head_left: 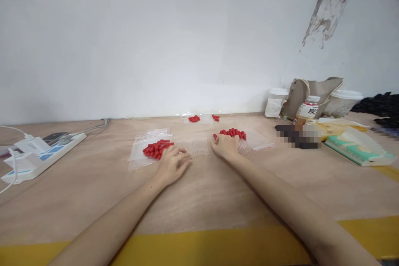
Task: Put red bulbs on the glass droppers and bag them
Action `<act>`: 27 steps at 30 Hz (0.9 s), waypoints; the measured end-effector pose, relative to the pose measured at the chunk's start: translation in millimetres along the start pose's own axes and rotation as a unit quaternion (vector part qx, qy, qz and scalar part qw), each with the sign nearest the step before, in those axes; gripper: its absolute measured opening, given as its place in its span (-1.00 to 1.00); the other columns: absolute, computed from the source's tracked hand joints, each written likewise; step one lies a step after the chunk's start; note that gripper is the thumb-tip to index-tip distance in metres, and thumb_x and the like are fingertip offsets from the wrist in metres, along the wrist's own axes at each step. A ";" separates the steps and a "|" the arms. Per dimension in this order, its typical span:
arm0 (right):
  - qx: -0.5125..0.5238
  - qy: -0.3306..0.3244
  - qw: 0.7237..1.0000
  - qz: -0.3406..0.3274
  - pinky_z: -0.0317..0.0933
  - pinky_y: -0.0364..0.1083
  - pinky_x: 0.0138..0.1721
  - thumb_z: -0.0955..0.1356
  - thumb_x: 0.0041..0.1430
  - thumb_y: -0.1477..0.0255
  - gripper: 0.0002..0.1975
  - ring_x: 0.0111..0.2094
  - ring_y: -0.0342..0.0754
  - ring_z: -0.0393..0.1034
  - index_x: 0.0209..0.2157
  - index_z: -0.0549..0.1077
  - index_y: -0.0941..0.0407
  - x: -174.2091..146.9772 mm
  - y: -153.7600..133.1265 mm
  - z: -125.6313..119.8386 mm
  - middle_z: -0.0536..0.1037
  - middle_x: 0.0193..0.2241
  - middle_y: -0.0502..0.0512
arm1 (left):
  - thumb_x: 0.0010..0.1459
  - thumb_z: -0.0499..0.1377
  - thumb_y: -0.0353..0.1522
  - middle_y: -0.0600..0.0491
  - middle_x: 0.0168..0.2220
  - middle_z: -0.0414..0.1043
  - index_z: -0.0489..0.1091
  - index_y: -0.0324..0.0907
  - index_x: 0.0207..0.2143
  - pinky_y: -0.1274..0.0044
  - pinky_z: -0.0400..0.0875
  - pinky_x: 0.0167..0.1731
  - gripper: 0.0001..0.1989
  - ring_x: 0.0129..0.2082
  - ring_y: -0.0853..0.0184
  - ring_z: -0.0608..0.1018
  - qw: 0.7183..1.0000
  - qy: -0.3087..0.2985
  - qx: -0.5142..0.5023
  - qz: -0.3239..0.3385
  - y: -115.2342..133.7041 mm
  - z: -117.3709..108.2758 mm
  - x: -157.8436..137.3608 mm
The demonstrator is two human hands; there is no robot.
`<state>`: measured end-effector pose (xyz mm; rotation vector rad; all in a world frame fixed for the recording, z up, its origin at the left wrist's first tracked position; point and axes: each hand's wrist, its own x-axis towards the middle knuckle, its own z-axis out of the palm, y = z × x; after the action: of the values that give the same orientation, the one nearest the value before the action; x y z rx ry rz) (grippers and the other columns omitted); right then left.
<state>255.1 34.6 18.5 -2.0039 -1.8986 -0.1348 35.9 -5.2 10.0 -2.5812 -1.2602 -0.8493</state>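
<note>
My left hand (173, 163) rests low over the table beside a pile of red rubber bulbs (156, 149), fingers loosely bent and apart, with nothing visible in them. The bulbs lie on clear zip bags (139, 156). Between my hands lies a row of thin clear tubes (195, 145). My right hand (227, 146) is closed at the right end of that row, its fingertips mostly hidden. A red bulb shows by its fingers; whether it is held is unclear. Just behind and right of it are assembled droppers (243, 136), red bulbs on clear tubes, beside another clear bag (260, 139).
Farther back, small red bulbs (194, 119) and clear tubes lie by the wall. At left stands a power strip (46, 158) with chargers. To the right are a drink bottle (307, 113), lidded cups (276, 104), a bag (299, 95) and a tissue pack (358, 149).
</note>
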 end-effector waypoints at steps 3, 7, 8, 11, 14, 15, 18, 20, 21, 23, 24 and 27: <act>0.017 -0.034 0.999 0.017 -0.11 0.04 -0.18 0.18 0.04 0.33 -0.71 -0.31 0.06 0.36 -0.38 0.47 0.17 5.2 -11.6 3.9 0.51 -0.39 0.23 | 0.12 0.04 -0.20 -0.05 -0.14 0.36 0.45 -0.11 -0.25 0.30 0.14 -0.11 -0.72 -0.11 0.14 0.32 0.983 0.099 0.098 -0.123 -26.0 -5.5 4.6; 0.033 -0.060 0.997 0.044 -0.08 0.04 -0.17 0.21 0.01 0.30 -0.70 -0.29 0.06 0.37 -0.36 0.47 0.17 12.3 -22.3 11.5 0.51 -0.37 0.21 | 0.07 0.00 -0.04 -0.09 0.07 0.16 0.27 0.01 0.01 0.19 0.03 -0.04 -0.53 0.07 0.04 0.16 0.966 0.028 0.140 -0.216 -60.6 -10.5 3.8; 0.035 -0.063 0.996 0.047 -0.07 0.04 -0.17 0.21 0.01 0.30 -0.70 -0.30 0.06 0.37 -0.37 0.47 0.16 13.8 -23.7 12.9 0.51 -0.37 0.21 | 0.07 -0.03 -0.01 -0.09 0.10 0.12 0.22 0.04 0.05 0.17 0.02 -0.04 -0.48 0.09 0.02 0.14 0.966 -0.007 0.130 -0.225 -66.6 -10.2 3.0; 0.035 -0.072 0.996 0.049 -0.06 0.04 -0.18 0.21 0.00 0.31 -0.71 -0.32 0.05 0.38 -0.38 0.47 0.16 17.6 -24.9 15.6 0.51 -0.39 0.20 | 0.01 -0.06 0.08 -0.06 0.12 0.09 0.17 0.09 0.08 0.20 0.03 -0.02 -0.40 0.10 0.03 0.15 0.966 -0.075 0.102 -0.227 -76.7 -5.7 1.7; 0.031 -0.076 0.996 0.047 -0.05 0.04 -0.19 0.23 -0.02 0.31 -0.72 -0.33 0.05 0.38 -0.40 0.48 0.17 20.6 -23.9 16.5 0.51 -0.41 0.22 | -0.02 -0.03 0.09 -0.01 0.08 0.15 0.24 0.10 0.02 0.24 0.03 -0.01 -0.42 0.06 0.07 0.20 0.971 -0.076 0.092 -0.207 -78.4 0.6 3.8; 0.029 -0.076 0.996 0.047 -0.05 0.04 -0.19 0.23 -0.02 0.31 -0.73 -0.34 0.05 0.38 -0.40 0.48 0.17 21.4 -23.5 16.5 0.51 -0.41 0.22 | -0.02 -0.02 0.08 0.00 0.07 0.17 0.27 0.09 0.00 0.24 0.03 -0.01 -0.44 0.05 0.07 0.21 0.973 -0.070 0.088 -0.203 -78.0 2.2 5.0; 0.024 -0.075 0.996 0.049 -0.06 0.05 -0.19 0.24 -0.03 0.32 -0.72 -0.33 0.06 0.38 -0.39 0.47 0.18 22.8 -22.2 16.1 0.51 -0.40 0.23 | -0.02 0.02 0.04 0.02 0.03 0.21 0.31 0.08 -0.06 0.24 0.05 -0.02 -0.50 0.02 0.08 0.23 0.976 -0.056 0.075 -0.196 -75.2 6.0 9.2; 0.023 -0.073 0.996 0.050 -0.06 0.06 -0.19 0.23 -0.04 0.31 -0.72 -0.33 0.07 0.38 -0.38 0.47 0.18 23.0 -20.4 15.4 0.51 -0.39 0.23 | -0.01 0.04 0.01 0.03 0.01 0.23 0.33 0.06 -0.07 0.26 0.07 -0.03 -0.53 0.00 0.10 0.25 0.979 -0.050 0.064 -0.188 -70.9 8.8 12.9; 0.021 -0.071 0.996 0.050 -0.06 0.05 -0.20 0.23 -0.04 0.31 -0.71 -0.32 0.08 0.37 -0.38 0.47 0.18 23.0 -19.0 15.0 0.51 -0.39 0.23 | -0.01 0.05 0.00 0.03 0.00 0.24 0.33 0.05 -0.08 0.27 0.07 -0.03 -0.54 0.00 0.11 0.26 0.980 -0.047 0.058 -0.182 -67.7 10.6 15.1; 0.018 -0.065 0.996 0.051 -0.05 0.05 -0.21 0.23 -0.04 0.31 -0.72 -0.32 0.08 0.37 -0.39 0.46 0.18 23.1 -15.2 14.1 0.50 -0.39 0.22 | -0.01 0.06 -0.02 0.04 -0.01 0.26 0.33 0.04 -0.09 0.28 0.08 -0.04 -0.55 -0.01 0.12 0.27 0.982 -0.043 0.050 -0.176 -59.6 15.5 20.0; 0.017 -0.063 0.996 0.053 -0.05 0.05 -0.21 0.23 -0.04 0.31 -0.72 -0.32 0.07 0.37 -0.40 0.46 0.18 23.3 -13.0 13.6 0.50 -0.40 0.22 | 0.00 0.06 -0.02 0.04 -0.02 0.27 0.33 0.04 -0.09 0.27 0.08 -0.04 -0.56 -0.01 0.11 0.27 0.982 -0.038 0.048 -0.180 -55.0 18.2 22.5; 0.020 -0.063 0.996 0.063 -0.05 0.05 -0.20 0.23 -0.05 0.33 -0.73 -0.32 0.06 0.37 -0.40 0.46 0.18 25.2 -6.8 12.0 0.50 -0.38 0.21 | 0.00 0.07 -0.06 0.03 -0.05 0.29 0.35 0.05 -0.12 0.27 0.08 -0.06 -0.61 -0.03 0.12 0.28 0.978 -0.023 0.051 -0.200 -41.5 25.4 27.9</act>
<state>248.4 62.5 16.8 -2.1436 -1.8257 0.0632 28.6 49.5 -0.5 -2.3141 -1.8223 -0.7615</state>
